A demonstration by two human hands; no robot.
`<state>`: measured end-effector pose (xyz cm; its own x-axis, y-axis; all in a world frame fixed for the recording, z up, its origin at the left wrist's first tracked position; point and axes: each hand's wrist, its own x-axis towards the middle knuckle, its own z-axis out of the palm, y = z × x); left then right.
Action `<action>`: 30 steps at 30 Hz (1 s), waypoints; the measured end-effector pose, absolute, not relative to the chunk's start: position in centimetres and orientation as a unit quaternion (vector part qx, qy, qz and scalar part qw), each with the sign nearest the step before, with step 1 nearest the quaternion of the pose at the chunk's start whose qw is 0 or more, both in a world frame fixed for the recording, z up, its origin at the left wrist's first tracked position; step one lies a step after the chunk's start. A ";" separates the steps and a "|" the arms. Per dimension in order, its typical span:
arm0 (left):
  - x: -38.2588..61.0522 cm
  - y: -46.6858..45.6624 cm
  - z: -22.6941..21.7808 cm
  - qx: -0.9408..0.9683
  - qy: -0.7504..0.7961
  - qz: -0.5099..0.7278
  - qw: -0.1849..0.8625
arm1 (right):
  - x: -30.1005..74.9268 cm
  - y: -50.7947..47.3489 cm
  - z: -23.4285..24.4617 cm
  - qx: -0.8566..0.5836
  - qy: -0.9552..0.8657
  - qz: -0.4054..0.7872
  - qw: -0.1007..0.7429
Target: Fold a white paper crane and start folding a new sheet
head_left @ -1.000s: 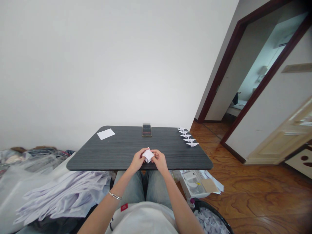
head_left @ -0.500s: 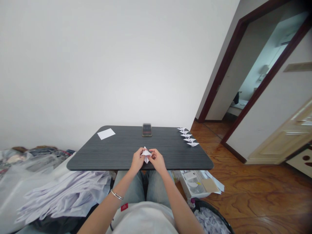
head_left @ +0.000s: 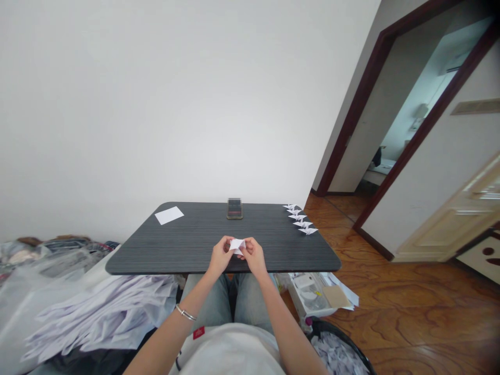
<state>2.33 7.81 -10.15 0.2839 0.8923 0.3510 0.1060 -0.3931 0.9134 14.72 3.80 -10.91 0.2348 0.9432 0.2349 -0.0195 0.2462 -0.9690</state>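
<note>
A small folded piece of white paper (head_left: 237, 245) is pinched between both my hands just above the near edge of the dark table (head_left: 187, 245). My left hand (head_left: 220, 257) grips its left side with closed fingers. My right hand (head_left: 253, 255) grips its right side, fingers also closed. A silver bracelet circles my left wrist.
On the table lie a flat white sheet (head_left: 169, 215) at the far left, a phone (head_left: 235, 208) at the far middle, and a row of several folded paper cranes (head_left: 300, 219) along the right edge. Heaped papers (head_left: 97, 312) lie left; a box (head_left: 316, 294) and a bin of scraps (head_left: 339, 351) stand right.
The paper has been turned and refolded between my fingers; it now looks smaller and flatter than a second ago. Both hands stayed at the same spot.
</note>
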 end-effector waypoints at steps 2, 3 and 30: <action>2.2 7.8 -10.1 0.686 0.368 0.476 0.409 | 14.7 3.6 -10.8 -0.475 -0.482 0.382 0.629; 2.2 7.9 -10.1 0.686 0.370 0.475 0.409 | 14.7 3.5 -10.7 -0.469 -0.484 0.383 0.632; 1.9 7.7 -10.0 0.692 0.368 0.467 0.410 | 14.9 3.4 -9.8 -0.400 -0.476 0.510 0.594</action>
